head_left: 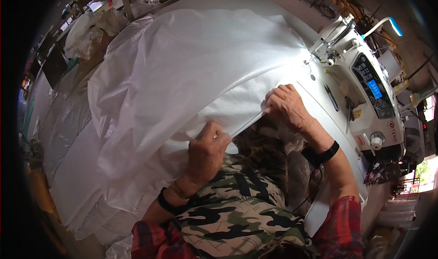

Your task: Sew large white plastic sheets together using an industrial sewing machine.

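A large sheet of white woven plastic fabric (191,63) spreads across the table, with loose folds hanging at its left. My left hand (207,152) is closed on the near edge of this fabric, thumb and fingers pinched together. Farther right, my right hand (285,105) grips the same edge, its fingers curled over it. Between both hands the edge runs taut in a slanting line. Beyond my right hand, a white sewing machine (365,85) stands with its lamp lighting the fabric by the needle area, where glare hides the detail.
Dark tweezers (331,98) and a small metal tool (349,115) lie on the table beside the machine. A blue-tipped lamp (395,26) bends above it. Crumpled clear plastic (68,117) hangs at the left. A camouflage apron (242,204) covers my lap.
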### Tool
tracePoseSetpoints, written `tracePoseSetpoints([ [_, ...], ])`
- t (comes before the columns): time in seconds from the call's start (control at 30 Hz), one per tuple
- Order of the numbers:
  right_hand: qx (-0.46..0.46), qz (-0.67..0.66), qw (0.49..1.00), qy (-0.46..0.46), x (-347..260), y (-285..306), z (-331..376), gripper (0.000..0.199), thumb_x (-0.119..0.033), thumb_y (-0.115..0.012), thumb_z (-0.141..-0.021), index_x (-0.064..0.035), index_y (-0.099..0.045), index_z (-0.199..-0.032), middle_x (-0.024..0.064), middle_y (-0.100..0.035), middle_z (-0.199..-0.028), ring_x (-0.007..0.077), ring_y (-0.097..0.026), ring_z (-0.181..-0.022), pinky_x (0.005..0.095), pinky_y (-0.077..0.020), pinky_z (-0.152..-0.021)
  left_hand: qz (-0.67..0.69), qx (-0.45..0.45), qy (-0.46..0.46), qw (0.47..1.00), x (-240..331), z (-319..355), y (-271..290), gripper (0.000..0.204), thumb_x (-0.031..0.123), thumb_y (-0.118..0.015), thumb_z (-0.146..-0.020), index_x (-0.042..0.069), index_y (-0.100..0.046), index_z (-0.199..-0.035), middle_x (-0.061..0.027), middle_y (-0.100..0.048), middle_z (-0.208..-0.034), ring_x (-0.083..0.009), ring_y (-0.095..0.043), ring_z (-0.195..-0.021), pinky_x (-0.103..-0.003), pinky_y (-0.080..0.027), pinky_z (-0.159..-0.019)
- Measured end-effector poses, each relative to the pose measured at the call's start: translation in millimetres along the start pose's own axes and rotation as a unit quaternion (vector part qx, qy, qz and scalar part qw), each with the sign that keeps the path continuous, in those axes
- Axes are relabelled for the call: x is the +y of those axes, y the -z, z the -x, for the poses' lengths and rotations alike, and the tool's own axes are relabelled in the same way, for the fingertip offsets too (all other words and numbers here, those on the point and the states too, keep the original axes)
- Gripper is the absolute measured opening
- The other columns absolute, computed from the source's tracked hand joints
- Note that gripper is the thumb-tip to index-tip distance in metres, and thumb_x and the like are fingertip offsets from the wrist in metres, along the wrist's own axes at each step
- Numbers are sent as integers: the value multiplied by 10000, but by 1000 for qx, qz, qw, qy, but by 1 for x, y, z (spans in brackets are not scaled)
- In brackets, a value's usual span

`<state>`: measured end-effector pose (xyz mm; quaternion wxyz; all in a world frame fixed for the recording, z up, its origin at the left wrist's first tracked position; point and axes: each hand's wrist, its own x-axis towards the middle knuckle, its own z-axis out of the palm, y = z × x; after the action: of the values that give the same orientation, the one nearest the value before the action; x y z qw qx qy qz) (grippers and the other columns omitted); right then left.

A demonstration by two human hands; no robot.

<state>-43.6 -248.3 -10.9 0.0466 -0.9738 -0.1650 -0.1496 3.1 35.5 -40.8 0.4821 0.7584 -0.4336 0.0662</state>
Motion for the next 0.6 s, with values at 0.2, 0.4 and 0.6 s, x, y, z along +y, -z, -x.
tracePoseSetpoints([
  [0.2,-6,18,1000,-1,29,13,-4,284,-334,-706,-806,-97,-551,-814,38,-549,-806,220,-552,-814,360,-400,-787,14,-46,5,999,-9,3,8,140,-17,-649,-854,7,-661,-991,-127,-520,-708,-300,-563,-601,-375,-428,-546],
  [0.4,11,32,998,-50,56,13,1,365,-449,-655,-842,-94,-569,-850,55,-554,-814,232,-556,-847,395,-404,-878,55,-147,11,988,-12,-3,12,252,-40,-572,-884,-11,-641,-1125,-166,-590,-828,-356,-602,-689,-404,-468,-594],
  [0.6,139,123,963,-197,67,10,15,398,-405,-731,-801,-54,-599,-935,100,-590,-888,273,-566,-891,387,-429,-870,102,-245,2,964,-1,-7,-5,277,30,-674,-795,-7,-630,-1066,-200,-643,-933,-392,-639,-823,-411,-512,-703],
])
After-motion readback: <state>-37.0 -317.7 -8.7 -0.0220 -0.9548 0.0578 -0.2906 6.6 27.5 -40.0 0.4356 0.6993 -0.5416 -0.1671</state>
